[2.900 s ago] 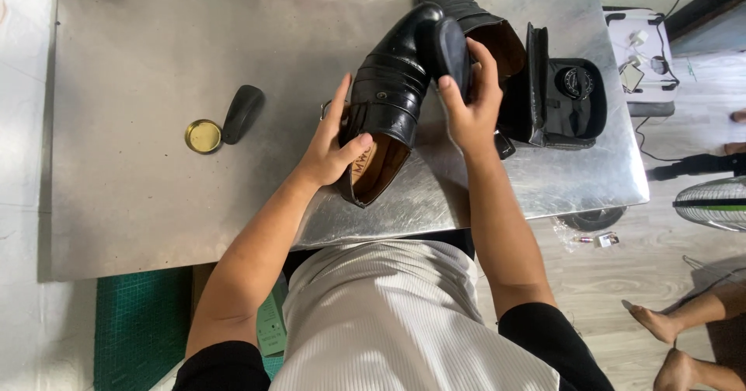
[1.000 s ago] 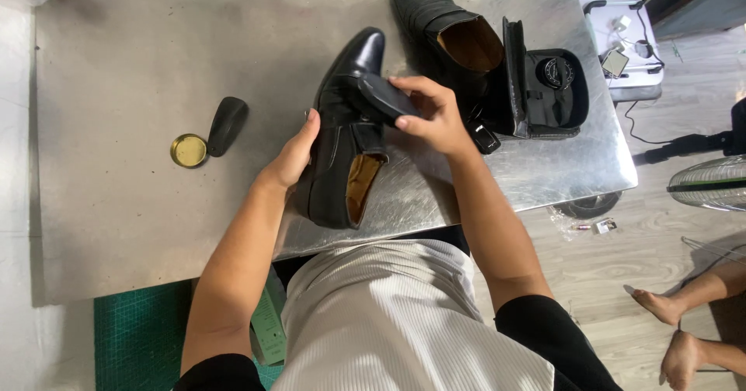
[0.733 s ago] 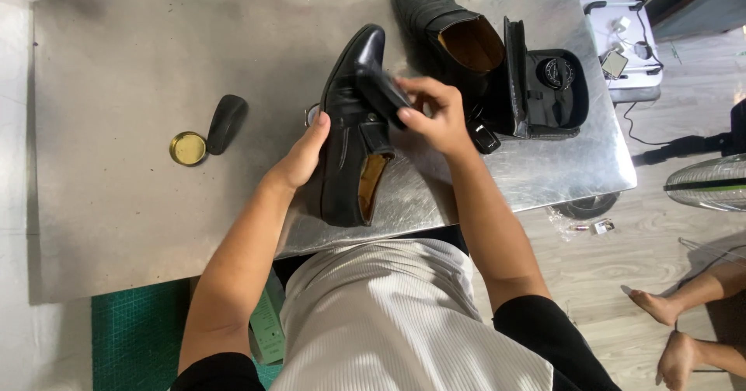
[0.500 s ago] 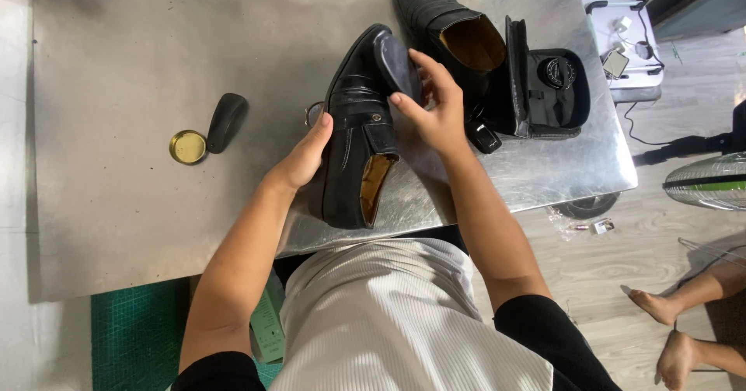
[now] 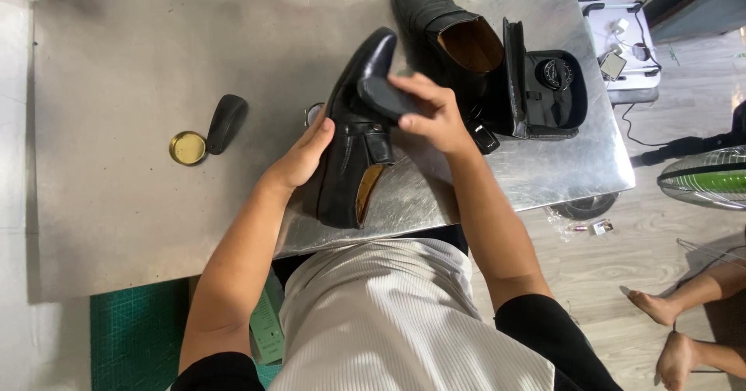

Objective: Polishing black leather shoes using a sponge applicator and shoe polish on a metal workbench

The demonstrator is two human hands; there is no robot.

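Shoe tilted on the counter, brush laid across its toe

Black dress shoe [image 5: 353, 138] sits near the middle of the metal counter [image 5: 116, 64], heel toward the near edge and toe raised toward the far side, so that its upper faces the person. The left hand [image 5: 303, 154] props it from the left, fingers spread flat against the side of the shoe and closed on nothing; this looks like a brace to keep the shoe from rocking. The right hand [image 5: 431, 115] has its fingers curled shut around a dark brush [image 5: 385, 96], which lies against the toe.

Just beyond, the second black shoe [image 5: 447, 29] rests on the far part of the counter, its tan lining showing. Touching its right side stands an open black case [image 5: 544, 92], lid upright, with round dark items inside; any label is too small to tell. Well to the left lies a small round tin lid [image 5: 188, 148], gold coloured, and just beside it another dark brush [image 5: 225, 123]. A green cutting mat [image 5: 136, 336] shows below the near edge.
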